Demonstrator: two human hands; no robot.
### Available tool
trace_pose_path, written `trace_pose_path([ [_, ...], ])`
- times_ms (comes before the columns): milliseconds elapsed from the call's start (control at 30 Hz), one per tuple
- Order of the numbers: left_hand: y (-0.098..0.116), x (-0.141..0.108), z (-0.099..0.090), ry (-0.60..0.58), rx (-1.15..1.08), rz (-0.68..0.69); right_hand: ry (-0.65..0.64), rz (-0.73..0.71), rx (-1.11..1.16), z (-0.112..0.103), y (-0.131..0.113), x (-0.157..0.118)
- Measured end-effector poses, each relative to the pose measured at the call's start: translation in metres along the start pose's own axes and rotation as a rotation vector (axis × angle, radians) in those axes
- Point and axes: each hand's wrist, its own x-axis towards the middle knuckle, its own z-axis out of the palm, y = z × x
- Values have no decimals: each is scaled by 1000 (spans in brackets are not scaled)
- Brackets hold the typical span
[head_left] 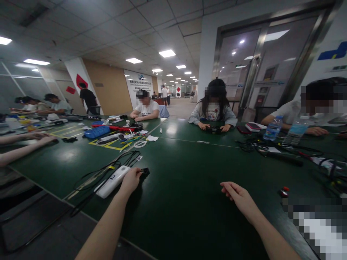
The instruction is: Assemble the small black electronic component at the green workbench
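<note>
My left hand (132, 179) is closed on a small black object (145, 172) at the green table's (184, 180) left middle. Its fingertips pinch the object's near side; what the object is cannot be made out. Just left of that hand lies a white device (112, 182) marked "2", with black cables (100, 175) looped beside it. My right hand (235, 192) hovers over or rests on the table at the right, its fingers slightly curled and close together. Nothing shows in it. A small red and black item (284, 191) lies further right.
Across the table a person holds a black object (213, 129). Bottles (273, 128), phones (253, 126) and cables lie at the right. A blue basket (97, 131), a white cable coil (140, 144) and tools stand at the back left. Another person's arms (25, 148) reach in from the left.
</note>
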Motion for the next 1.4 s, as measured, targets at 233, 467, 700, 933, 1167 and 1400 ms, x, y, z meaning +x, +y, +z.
trace_pose_path([
  [233, 1, -1, -1, -3, -1, -3, 2, 2, 2, 0, -2, -2],
  [467, 3, -1, -3, -5, -8, 11, 17, 29, 7, 0, -8, -4],
  [700, 3, -2, -2, 22, -2, 11, -5, 17, -30, -1, -4, -3],
  [933, 3, -1, 0, 30, 6, 10, -7, 13, -31, 0, -7, -4],
  [1167, 4, -2, -2, 7, -2, -15, -6, 20, -29, -1, -4, -3],
  [1400, 4, -1, -5, 15, -83, -83, -4, 24, -32, -1, -4, -2],
])
